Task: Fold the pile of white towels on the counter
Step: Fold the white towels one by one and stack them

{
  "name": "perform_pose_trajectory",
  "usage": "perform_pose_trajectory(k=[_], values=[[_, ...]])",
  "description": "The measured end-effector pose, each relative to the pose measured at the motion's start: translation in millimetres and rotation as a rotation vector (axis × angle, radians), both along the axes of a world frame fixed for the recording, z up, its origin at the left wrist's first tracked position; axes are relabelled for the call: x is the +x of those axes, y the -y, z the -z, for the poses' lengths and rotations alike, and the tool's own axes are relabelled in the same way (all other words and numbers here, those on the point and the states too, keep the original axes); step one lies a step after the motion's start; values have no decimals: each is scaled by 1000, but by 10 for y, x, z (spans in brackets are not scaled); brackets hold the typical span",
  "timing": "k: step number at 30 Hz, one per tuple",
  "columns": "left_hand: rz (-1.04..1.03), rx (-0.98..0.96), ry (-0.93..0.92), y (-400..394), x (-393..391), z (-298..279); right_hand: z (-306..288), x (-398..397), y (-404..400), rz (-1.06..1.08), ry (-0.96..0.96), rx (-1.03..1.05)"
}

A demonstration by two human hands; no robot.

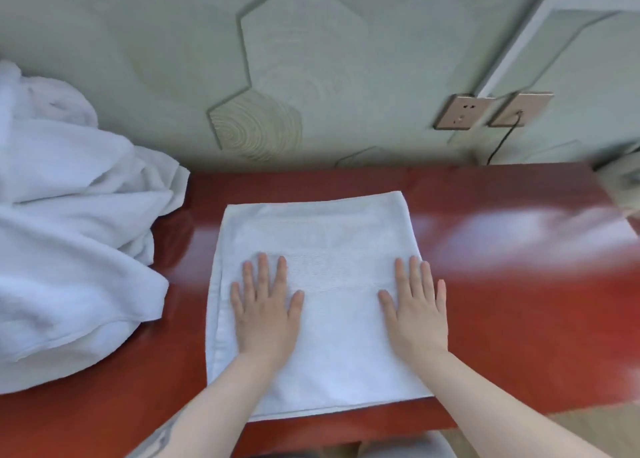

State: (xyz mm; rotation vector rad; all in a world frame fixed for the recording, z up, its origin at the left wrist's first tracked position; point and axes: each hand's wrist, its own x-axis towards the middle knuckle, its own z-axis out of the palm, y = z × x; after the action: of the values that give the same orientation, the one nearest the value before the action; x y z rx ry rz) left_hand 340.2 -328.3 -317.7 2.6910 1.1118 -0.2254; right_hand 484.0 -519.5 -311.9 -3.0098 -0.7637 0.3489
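Here both hands are lying flat on the folded towel [318, 284], which is sitting square on the red worktop [519, 319] with its near edge close to the worktop's front edge. The left hand [265, 313] is pressing palm down on the towel's left half, fingers straight and slightly fanned, thumb angled out toward the towel's middle. The right hand [417, 313] is doing the same on the towel's right half, fingers straight and close together; its little finger is reaching past the towel's right edge over the bare worktop, and its thumb is pointing in toward the towel's middle. Neither hand is gripping anything; both are open and resting on the cloth. The two forearms are coming up from the towel's near corners, converging a little toward the hands, with wrists low and roughly level with the cloth.

Left of the towel, apart from it, the pile of white towels [69, 232] is heaped loose and rumpled, spilling over the worktop's left part. Beyond the towel, on the green wall [311, 59], two sockets [460, 111] are sitting off to the right, one with a dark cable [502, 142] running down toward the worktop.
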Motion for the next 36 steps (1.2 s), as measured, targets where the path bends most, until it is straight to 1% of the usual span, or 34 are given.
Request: perform_pose_trajectory(k=[1,3,5,6,8,11,14,16,17,19,21,23,25,27,29,33,34,36], values=[[22,8,35,-3,56,-3,-13,-13,-62,-32,7,12],[167,-4,70,43,257,-17,-31,-79,-290,-165,-35,77],[309,-22,45,87,472,3,2,-152,-482,-256,-77,105],[334,-26,25,47,551,32,30,-165,-524,-265,-87,98],[273,-15,18,-213,660,80,68,-138,-510,-255,-91,84],[95,-3,1,-869,705,86,72,-72,-451,-252,-108,72],[89,56,-12,-1394,662,50,54,-138,-438,-229,-88,72],[137,130,58,-1472,664,4,19,-272,-399,-244,-43,116],[177,152,109,-1399,665,-39,8,-360,-371,-272,-27,135],[269,105,165,-1032,607,-137,-1,-562,-314,-307,-21,143],[338,-8,135,-463,399,-137,0,-751,-280,-315,-12,159],[377,-39,48,107,59,-60,6,-893,-267,-354,2,169],[339,-28,12,387,-299,-34,25,-959,-218,-381,-4,143],[241,-28,65,397,-599,-56,47,-929,-79,-347,-30,106],[155,4,56,302,-876,-71,76,-849,157,-277,-44,76],[15,50,-12,242,-1303,-71,61,-749,684,-118,7,50],[-37,48,3,277,-1349,-99,37,-753,762,-55,15,73],[-231,23,106,386,-1388,-169,-50,-763,840,157,24,199]])
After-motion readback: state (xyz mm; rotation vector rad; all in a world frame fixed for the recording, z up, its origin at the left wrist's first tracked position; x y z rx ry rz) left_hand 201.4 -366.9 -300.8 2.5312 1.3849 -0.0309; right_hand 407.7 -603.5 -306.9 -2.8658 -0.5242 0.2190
